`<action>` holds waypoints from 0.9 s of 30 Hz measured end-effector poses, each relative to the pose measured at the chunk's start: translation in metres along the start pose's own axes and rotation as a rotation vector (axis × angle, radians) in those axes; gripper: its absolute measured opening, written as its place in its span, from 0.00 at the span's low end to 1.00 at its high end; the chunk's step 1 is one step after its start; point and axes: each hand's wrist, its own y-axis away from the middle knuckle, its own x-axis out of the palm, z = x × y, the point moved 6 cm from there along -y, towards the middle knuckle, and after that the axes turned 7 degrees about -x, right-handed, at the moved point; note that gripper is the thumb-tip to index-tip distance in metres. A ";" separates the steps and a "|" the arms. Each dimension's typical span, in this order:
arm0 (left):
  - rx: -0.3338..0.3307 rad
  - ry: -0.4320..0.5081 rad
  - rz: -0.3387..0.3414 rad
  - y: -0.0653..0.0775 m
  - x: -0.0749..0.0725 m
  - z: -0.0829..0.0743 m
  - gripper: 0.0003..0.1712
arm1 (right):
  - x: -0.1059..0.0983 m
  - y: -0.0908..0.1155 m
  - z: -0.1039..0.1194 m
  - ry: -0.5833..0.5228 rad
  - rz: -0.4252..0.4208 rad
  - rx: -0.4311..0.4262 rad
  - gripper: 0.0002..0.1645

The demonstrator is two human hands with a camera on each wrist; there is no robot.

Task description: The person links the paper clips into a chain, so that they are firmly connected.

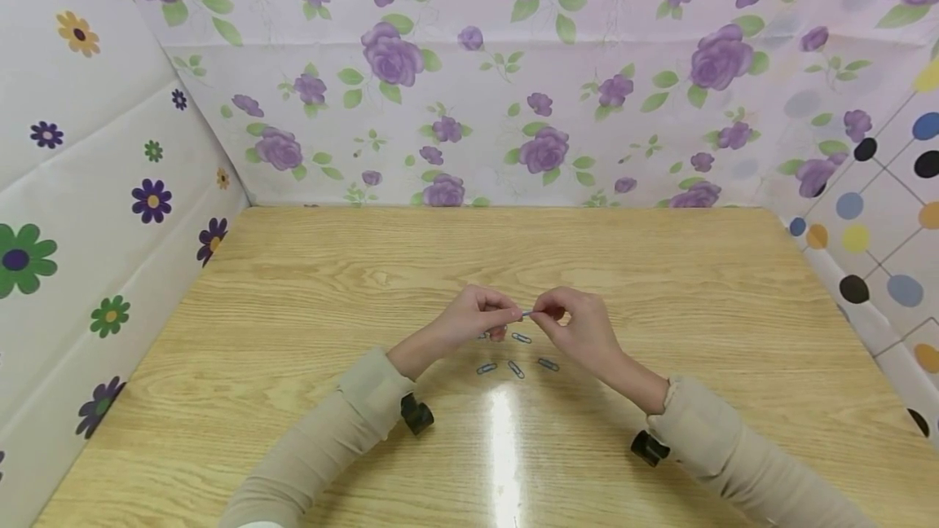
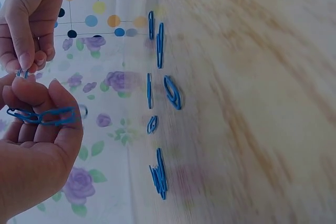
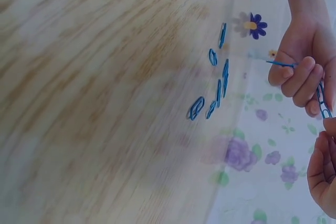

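My left hand (image 1: 477,318) and right hand (image 1: 583,331) meet above the wooden table, fingertips close together. Between them, both pinch a blue paper clip (image 1: 526,314). In the left wrist view, linked blue paper clips (image 2: 41,115) trail across the curled fingers of the left hand. The right wrist view has a chain piece (image 3: 321,100) running from the left fingers to the right fingertips, and a thin blue end (image 3: 279,63) sticking out past the left hand. How the clips join at the fingertips is partly hidden by the fingers.
Below the hands, several loose blue paper clips lie spread on the table, among them one in the middle (image 1: 516,369), one at the left (image 1: 487,367) and one at the right (image 1: 548,364). Patterned cloth walls (image 1: 469,104) border the table (image 1: 367,267) at the back and sides.
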 end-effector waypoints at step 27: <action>-0.081 -0.015 -0.067 0.003 -0.011 0.004 0.16 | 0.017 0.036 -0.047 -0.042 0.373 0.303 0.05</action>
